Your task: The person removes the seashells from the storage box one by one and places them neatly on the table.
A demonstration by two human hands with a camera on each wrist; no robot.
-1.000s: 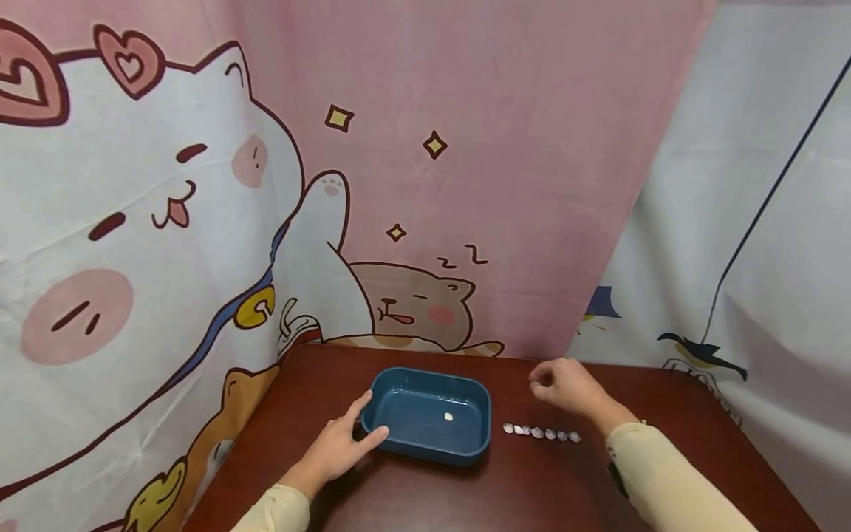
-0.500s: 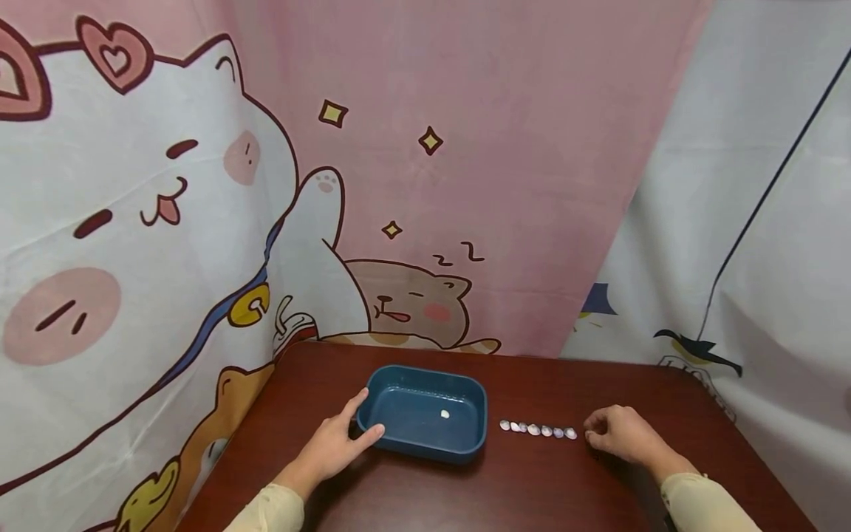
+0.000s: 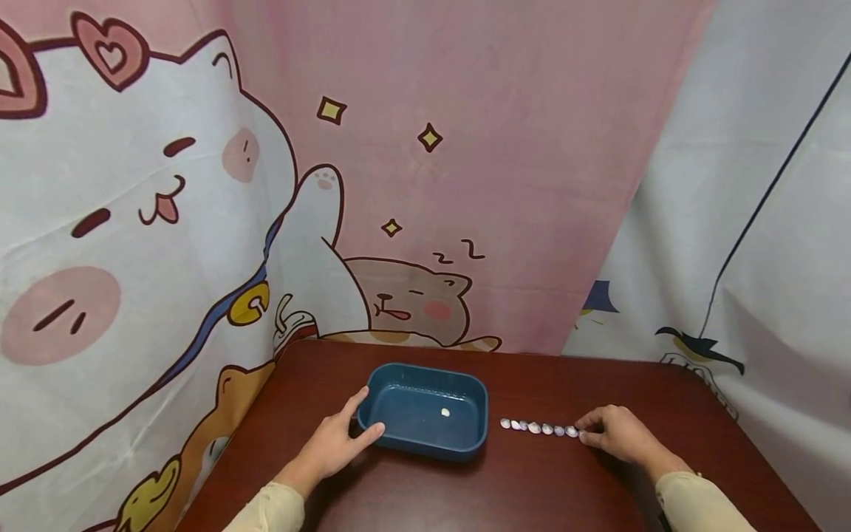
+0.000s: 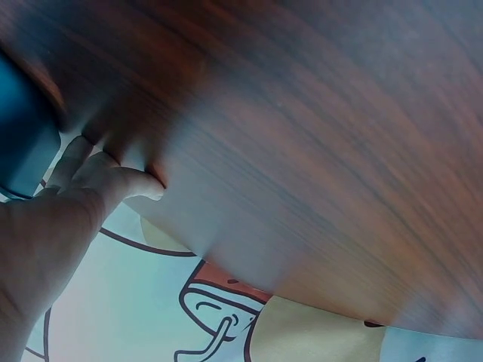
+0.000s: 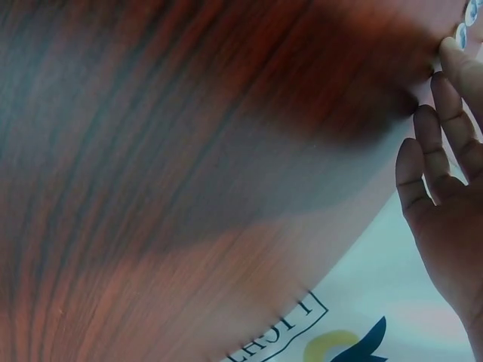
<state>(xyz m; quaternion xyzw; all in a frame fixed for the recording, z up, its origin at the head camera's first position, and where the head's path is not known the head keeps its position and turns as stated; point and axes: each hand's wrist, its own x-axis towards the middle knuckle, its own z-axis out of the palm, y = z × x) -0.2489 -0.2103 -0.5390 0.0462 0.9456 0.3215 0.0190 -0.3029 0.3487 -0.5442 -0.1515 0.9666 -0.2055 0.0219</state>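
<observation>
A row of several small pale, purplish shells (image 3: 534,428) lies on the table, right of a blue rectangular dish (image 3: 465,452). At the row's right end my right hand (image 3: 625,437) pinches a small shell (image 3: 583,435) between thumb and forefinger, low at the tabletop. The right wrist view catches only the last shells (image 5: 461,35) beside the fingertips; the other fingers are half extended. My left hand (image 3: 330,443) rests with thumb and fingers spread against the left end of the dish. One whitish piece (image 3: 445,412) lies inside the dish.
The dark red-brown wooden table (image 3: 425,495) has its far edge against a pink and white cartoon curtain (image 3: 518,185). In the left wrist view the dish's side (image 4: 23,128) shows at the left edge.
My right hand has come down from above and behind the row to its right end, then shifted slightly left against it. My left hand keeps its place at the dish.
</observation>
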